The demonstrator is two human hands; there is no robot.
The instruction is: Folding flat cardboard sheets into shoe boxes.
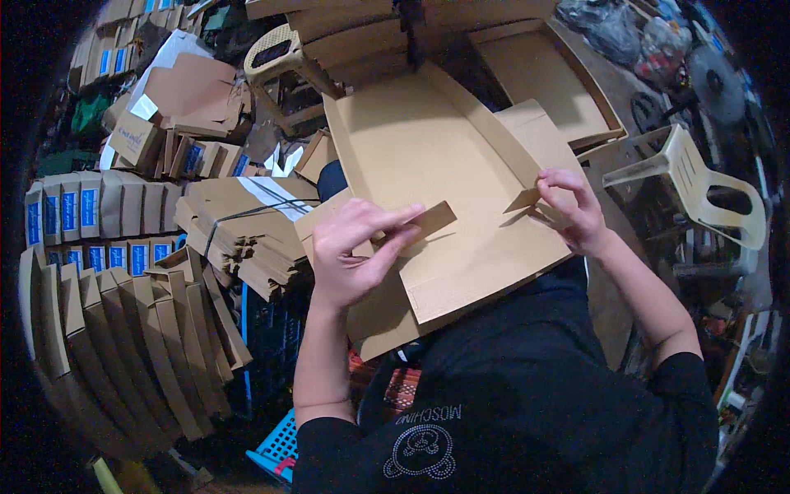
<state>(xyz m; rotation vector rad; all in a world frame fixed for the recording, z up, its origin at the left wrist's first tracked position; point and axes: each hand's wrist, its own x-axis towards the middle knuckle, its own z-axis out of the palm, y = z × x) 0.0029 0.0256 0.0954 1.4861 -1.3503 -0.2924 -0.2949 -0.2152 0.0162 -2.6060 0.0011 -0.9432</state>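
Observation:
A brown cardboard box blank [424, 132], partly folded, lies across my lap with its far end and right side wall standing up. My left hand [354, 247] pinches a small cardboard flap [436, 219] at the near left corner, thumb below and fingers above. At the near right corner my right hand [572, 210] grips the end of the right side wall [502, 140] between thumb and fingers. The near panel [461, 276] of the blank lies flat between my hands, toward my body.
Folded cardboard boxes [132, 346] stand in rows on the left, beside a strapped stack of flat cardboard [247, 222]. Another open cardboard tray [543, 78] lies far right. Plastic stools [708, 185] stand right and far left. A blue basket [276, 445] sits low left.

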